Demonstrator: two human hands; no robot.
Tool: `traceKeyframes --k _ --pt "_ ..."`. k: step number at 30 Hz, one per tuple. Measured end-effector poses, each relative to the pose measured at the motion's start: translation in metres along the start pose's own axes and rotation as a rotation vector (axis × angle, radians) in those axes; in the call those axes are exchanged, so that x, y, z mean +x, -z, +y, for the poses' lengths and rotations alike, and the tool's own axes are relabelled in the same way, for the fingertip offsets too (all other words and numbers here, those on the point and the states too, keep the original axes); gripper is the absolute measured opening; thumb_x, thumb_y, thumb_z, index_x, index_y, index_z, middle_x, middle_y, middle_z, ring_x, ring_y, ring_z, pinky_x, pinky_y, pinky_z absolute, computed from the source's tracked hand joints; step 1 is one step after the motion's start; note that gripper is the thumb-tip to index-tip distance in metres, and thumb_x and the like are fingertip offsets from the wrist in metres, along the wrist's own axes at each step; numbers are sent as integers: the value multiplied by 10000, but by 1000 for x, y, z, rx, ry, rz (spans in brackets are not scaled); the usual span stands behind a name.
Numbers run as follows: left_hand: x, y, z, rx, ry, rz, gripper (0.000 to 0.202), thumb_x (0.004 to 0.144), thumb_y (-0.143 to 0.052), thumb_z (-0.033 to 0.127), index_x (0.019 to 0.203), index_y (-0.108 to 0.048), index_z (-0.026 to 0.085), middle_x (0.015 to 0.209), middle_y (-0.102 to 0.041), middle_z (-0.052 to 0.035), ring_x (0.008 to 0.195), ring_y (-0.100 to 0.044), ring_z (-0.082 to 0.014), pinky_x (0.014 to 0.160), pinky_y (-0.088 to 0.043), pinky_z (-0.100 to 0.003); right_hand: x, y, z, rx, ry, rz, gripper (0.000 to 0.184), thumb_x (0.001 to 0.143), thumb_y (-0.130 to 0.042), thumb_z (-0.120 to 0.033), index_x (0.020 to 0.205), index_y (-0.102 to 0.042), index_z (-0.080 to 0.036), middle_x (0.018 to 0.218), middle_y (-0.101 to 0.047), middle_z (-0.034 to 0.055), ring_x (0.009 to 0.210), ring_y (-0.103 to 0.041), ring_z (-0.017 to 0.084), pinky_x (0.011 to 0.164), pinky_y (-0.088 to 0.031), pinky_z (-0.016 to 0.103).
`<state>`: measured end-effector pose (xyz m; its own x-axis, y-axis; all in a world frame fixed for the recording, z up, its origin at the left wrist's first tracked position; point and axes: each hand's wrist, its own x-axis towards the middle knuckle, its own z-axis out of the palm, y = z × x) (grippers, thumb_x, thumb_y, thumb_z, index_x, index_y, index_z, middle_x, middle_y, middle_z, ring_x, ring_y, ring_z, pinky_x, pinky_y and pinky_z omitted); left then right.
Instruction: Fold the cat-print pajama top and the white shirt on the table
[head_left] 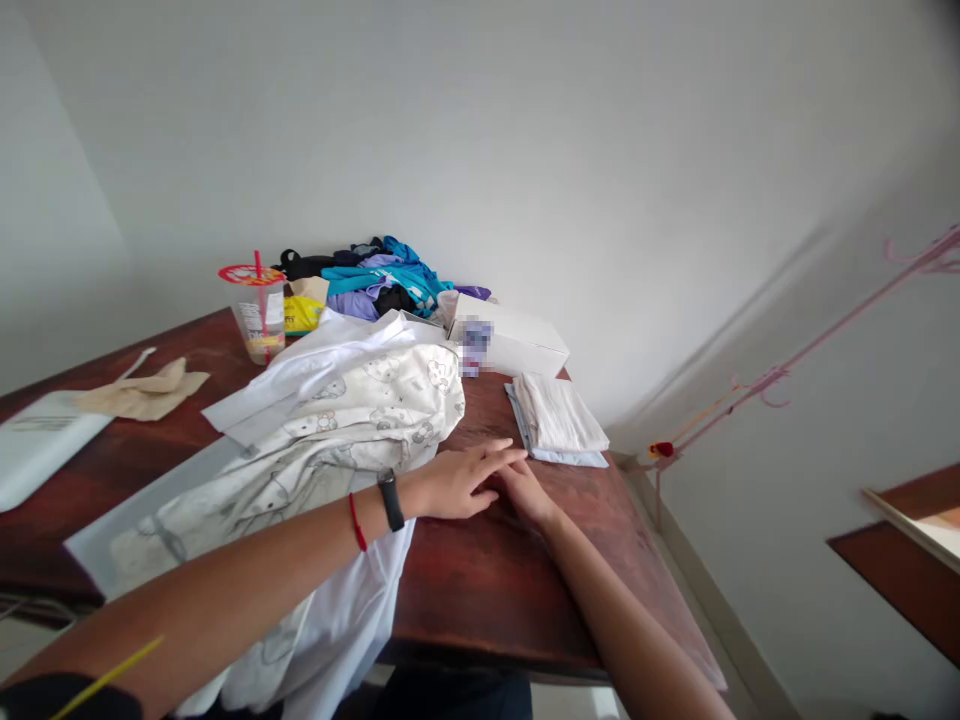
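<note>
My left hand point(459, 484), with a dark watch and a red string on its wrist, reaches across the wooden table with its fingers stretched out. Its fingertips lie over the fingers of my right hand point(528, 494), which are partly hidden beneath them. No object shows in either hand. Just beyond the hands is a folded stack of a white cloth point(561, 412) on a light blue one. To the left, a rumpled cream garment with grey cartoon prints point(375, 415) lies on white clothes point(322, 365), partly under my left forearm.
A plastic cup with a red straw point(260, 318), a yellow packet point(303, 314), a pile of blue and black clothes point(390, 275) and a white box point(517, 335) stand along the back. Brown paper point(154, 392) lies left. A pink rack point(772, 375) leans rightward near the wall.
</note>
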<state>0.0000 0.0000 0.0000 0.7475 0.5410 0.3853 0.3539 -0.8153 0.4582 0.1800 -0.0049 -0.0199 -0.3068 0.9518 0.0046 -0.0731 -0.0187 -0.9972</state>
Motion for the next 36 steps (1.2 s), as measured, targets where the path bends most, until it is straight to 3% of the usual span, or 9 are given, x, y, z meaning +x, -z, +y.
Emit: traceKeyframes --k 2,4,7,9,16,23,28,31,36 --pt "0 6 -7 128 101 69 744 938 -545 187 1604 -223 269 1631 -342 -103 1385 -495 -267 1084 -460 -389 5 2 2 126 -9 67 355 865 -731 -489 1114 -730 -236 1020 -744 46 955 -695 224 846 -558 363" --pt "-1 14 -15 311 251 92 656 942 -545 184 1559 -331 244 1581 -403 -122 1307 -543 -293 1062 -447 -429 9 7 2 263 -36 173 368 849 -737 -494 1120 -723 -245 992 -738 32 884 -700 201 786 -573 343" --pt "-5 24 -28 510 485 30 457 923 -624 263 1370 -560 193 1351 -588 -152 1210 -566 -348 1044 -403 -506 13 16 0 383 -83 279 309 845 -729 -478 1018 -744 -223 908 -727 19 770 -687 164 710 -570 299" --pt "-8 27 -33 541 566 4 363 932 -621 304 1269 -621 171 1236 -630 -161 1165 -574 -363 1012 -405 -527 14 19 -1 407 -99 294 279 855 -717 -459 983 -747 -213 871 -721 14 728 -675 148 675 -558 276" --pt "-7 34 -36 555 643 12 368 899 -504 96 1244 -607 168 1171 -629 -162 1097 -593 -350 889 -469 -482 13 15 0 433 -160 214 287 885 -691 -469 978 -746 -204 856 -714 10 676 -659 135 622 -537 260" --pt "-5 37 -38 552 675 22 417 874 -498 71 1269 -571 184 1159 -624 -149 1101 -600 -347 860 -496 -458 11 15 -3 436 -155 158 326 869 -703 -497 971 -745 -191 838 -704 10 668 -644 135 629 -524 262" --pt "-5 37 -46 513 713 41 480 909 -538 165 1385 -479 192 1213 -631 -160 1146 -607 -350 881 -491 -435 10 14 -1 430 -139 113 369 854 -718 -520 997 -743 -181 844 -699 15 677 -641 138 646 -518 264" --pt "-4 40 -56 453 757 42 576 889 -627 283 1420 -426 189 1149 -685 -149 1080 -658 -340 842 -497 -397 9 14 -1 419 -146 99 374 864 -706 -525 1001 -742 -179 845 -703 21 677 -636 137 647 -513 262" --pt "-3 45 -68 350 848 59 536 917 -612 474 1349 -492 181 1064 -733 -132 969 -706 -311 779 -488 -344 8 13 -2 420 -147 76 375 864 -707 -529 1007 -741 -184 843 -709 22 674 -630 139 650 -513 266"
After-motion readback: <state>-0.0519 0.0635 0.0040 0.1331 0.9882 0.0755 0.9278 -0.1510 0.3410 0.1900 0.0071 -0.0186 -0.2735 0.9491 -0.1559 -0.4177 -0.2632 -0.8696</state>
